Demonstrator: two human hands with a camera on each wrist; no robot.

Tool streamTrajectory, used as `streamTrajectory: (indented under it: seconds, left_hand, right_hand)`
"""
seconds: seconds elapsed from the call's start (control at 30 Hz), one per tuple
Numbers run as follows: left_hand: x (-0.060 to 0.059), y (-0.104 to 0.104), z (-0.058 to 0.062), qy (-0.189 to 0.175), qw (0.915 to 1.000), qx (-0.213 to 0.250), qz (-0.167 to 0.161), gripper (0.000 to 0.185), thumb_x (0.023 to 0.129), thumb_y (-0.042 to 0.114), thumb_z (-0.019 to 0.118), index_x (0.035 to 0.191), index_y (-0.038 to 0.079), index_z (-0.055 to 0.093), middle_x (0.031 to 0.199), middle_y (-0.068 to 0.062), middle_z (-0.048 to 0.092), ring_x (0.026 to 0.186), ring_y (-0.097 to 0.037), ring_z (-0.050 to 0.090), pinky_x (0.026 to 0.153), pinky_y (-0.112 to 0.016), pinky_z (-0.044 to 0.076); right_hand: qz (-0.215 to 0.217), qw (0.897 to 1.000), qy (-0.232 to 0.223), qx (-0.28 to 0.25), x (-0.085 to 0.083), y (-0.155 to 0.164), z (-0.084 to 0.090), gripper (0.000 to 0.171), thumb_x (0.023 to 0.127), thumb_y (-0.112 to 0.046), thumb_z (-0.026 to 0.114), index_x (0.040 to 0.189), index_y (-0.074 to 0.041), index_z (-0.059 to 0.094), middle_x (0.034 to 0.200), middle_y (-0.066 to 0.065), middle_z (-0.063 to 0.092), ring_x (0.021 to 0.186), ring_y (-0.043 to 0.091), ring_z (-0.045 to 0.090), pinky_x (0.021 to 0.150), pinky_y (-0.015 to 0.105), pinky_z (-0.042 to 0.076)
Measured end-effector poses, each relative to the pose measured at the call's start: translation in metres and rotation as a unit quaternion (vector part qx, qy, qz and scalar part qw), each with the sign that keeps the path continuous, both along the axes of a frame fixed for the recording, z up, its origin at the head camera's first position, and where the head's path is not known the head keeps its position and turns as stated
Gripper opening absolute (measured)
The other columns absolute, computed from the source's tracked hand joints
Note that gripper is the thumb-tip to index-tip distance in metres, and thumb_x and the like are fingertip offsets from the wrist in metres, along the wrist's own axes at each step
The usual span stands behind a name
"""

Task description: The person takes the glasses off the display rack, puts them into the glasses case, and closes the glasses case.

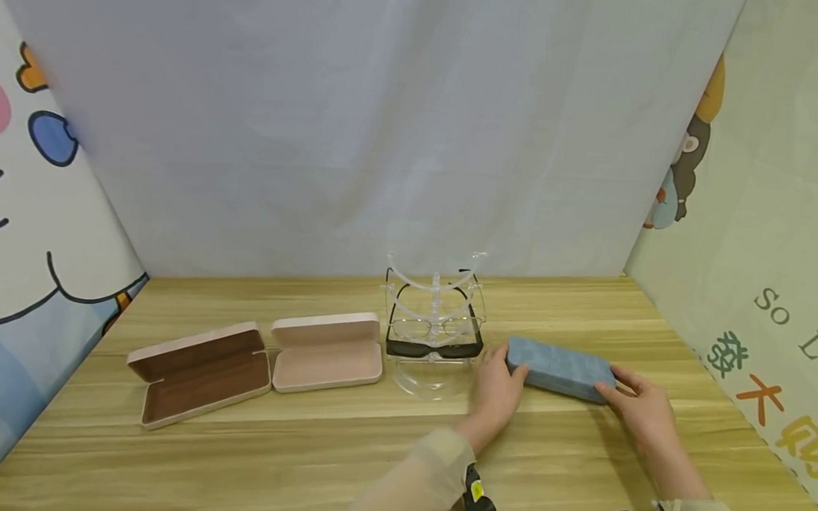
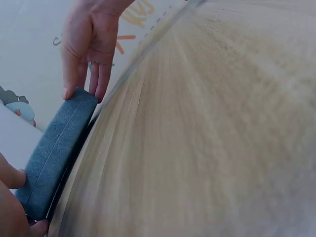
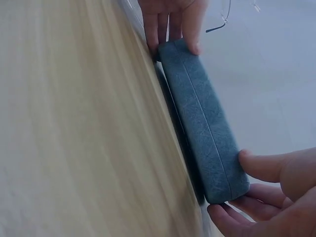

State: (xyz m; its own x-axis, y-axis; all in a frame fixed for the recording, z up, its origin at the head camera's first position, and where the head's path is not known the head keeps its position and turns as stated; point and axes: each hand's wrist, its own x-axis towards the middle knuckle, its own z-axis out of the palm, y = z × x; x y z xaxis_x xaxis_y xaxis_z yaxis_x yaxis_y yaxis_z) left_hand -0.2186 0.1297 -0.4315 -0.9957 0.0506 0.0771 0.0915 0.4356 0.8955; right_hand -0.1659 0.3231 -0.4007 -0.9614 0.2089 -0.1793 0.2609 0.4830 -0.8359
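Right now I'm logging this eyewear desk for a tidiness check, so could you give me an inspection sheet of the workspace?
Surface: wooden table, light grain.
Job's things: blue glasses case, closed, lying flat.
Clutter: open brown-lined case; open pink case; clear display stand holding a dark pair and a thin-rimmed pair of glasses.
Grippers: left hand grips the blue case's left end; right hand grips its right end, fingers curled round.
Cables: nothing seen.
Surroundings: white curtain; cartoon-printed panels on both sides.

We see a wooden table (image 1: 321, 455) bearing a blue glasses case (image 1: 558, 368), two open cases (image 1: 202, 373) (image 1: 327, 352) and a clear display stand (image 1: 432, 376).
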Motion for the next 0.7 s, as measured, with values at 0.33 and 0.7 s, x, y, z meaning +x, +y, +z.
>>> streamTrajectory:
  seconds: [0.33,0.7]
  left_hand:
    - [0.003,-0.009,0.005,0.012,0.9993,0.023,-0.028,0.044,0.085,0.016,0.061,0.124,-0.002,0.052,0.118,-0.015,0.056,0.113,-0.029,0.051,0.096,-0.038,0.042]
    - [0.015,-0.04,0.009,0.009,0.9941,0.032,-0.104,0.035,0.084,0.011,0.059,0.116,-0.001,0.058,0.115,-0.014,0.06,0.098,-0.027,0.061,0.08,-0.032,0.051]
  right_hand:
    - [-0.026,0.999,0.011,0.022,-0.002,-0.006,0.0,0.06,0.091,-0.023,0.054,0.139,0.006,0.029,0.141,0.029,0.028,0.126,0.04,0.034,0.081,0.015,0.046]
    - [-0.016,0.996,0.046,0.077,-0.002,-0.031,0.016,0.053,0.094,-0.029,0.048,0.136,-0.001,0.038,0.142,0.027,0.029,0.131,0.044,0.023,0.101,0.057,0.028]
